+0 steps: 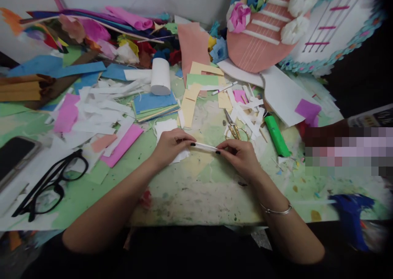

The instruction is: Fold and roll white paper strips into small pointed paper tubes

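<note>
A narrow white paper strip (205,147), seemingly folded or rolled thin, stretches between my two hands above the table. My left hand (172,146) pinches its left end between thumb and fingers. At the other end, my right hand (241,156) is closed on the strip in the same kind of pinch. White paper pieces (167,127) lie under and behind my left hand. Just beyond my right hand rest gold-handled scissors (235,129), their blades pointing away from me.
Left are eyeglasses (57,185), a phone (18,156) and scattered white strips (101,111). Behind stand a stack of coloured paper (155,107) and a white roll (161,76). Right lie a green tube (277,136) and a blue glue gun (353,213). Paper-flower decorations (264,41) line the back.
</note>
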Demonstrator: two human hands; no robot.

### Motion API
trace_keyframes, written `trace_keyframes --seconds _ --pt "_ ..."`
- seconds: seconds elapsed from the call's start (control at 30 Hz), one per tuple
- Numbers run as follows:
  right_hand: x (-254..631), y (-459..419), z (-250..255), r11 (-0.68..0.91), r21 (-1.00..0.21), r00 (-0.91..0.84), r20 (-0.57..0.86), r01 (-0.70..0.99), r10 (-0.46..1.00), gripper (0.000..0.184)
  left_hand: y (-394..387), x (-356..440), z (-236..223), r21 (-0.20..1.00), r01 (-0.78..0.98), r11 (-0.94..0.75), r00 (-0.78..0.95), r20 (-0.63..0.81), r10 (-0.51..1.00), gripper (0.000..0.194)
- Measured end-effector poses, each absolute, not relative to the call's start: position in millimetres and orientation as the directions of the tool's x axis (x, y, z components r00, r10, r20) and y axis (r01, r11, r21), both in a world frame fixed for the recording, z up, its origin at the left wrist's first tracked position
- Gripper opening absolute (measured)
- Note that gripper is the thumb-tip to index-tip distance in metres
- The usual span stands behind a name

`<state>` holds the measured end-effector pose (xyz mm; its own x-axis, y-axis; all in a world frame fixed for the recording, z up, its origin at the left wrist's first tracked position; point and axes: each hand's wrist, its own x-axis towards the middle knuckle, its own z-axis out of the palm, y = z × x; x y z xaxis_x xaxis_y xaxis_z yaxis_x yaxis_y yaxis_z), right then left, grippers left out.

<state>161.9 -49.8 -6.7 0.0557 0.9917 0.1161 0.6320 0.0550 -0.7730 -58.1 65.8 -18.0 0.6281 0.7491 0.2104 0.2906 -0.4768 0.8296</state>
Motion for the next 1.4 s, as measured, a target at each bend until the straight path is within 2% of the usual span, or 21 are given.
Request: trace_keyframes --seconds 0.17,0.37,0.53,0.67,0.87,1.03,1.17,1.4 --pt "158 -52 -7 0.097 -0.790 0.023 0.139 0.605 0.990 0.009 66 -60 -18 0.846 0.279 -0.455 0.627 0.199 0.753 0.012" --pt "155 -55 -7 0.100 -0.823 -0.053 0.084 0.559 0.995 0.012 63 -64 -16 0.856 0.266 -0.444 0.637 0.190 0.747 0.012" --pt "155 -55 -8 0.061 -0.844 -0.025 0.056 0.533 0.998 0.011 60 -61 -15 0.876 0.272 -0.399 0.598 0.171 0.783 0.010" --pt "151 -54 -10 0.031 -0.883 -0.012 0.028 0.469 1.000 0.012 57 -58 -15 0.902 0.246 -0.356 0.589 0.153 0.794 0.010" --pt "141 -53 -11 -0.002 -0.953 -0.024 -0.009 0.304 1.000 0.025 49 -54 -9 0.944 0.177 -0.278 0.632 0.107 0.768 0.012" --pt "137 -53 -8 0.031 -0.946 -0.029 0.023 0.324 0.999 0.015 47 -51 -10 0.955 0.181 -0.234 0.634 0.068 0.771 0.015" --pt "134 -53 -6 0.062 -0.928 -0.024 0.057 0.367 0.998 0.014 51 -51 -14 0.952 0.173 -0.252 0.567 0.113 0.816 0.018" --pt "135 -25 10 -0.104 -0.967 0.085 -0.086 0.234 0.993 0.015 91 -65 -17 0.873 0.301 -0.384 0.379 0.260 0.888 0.023"
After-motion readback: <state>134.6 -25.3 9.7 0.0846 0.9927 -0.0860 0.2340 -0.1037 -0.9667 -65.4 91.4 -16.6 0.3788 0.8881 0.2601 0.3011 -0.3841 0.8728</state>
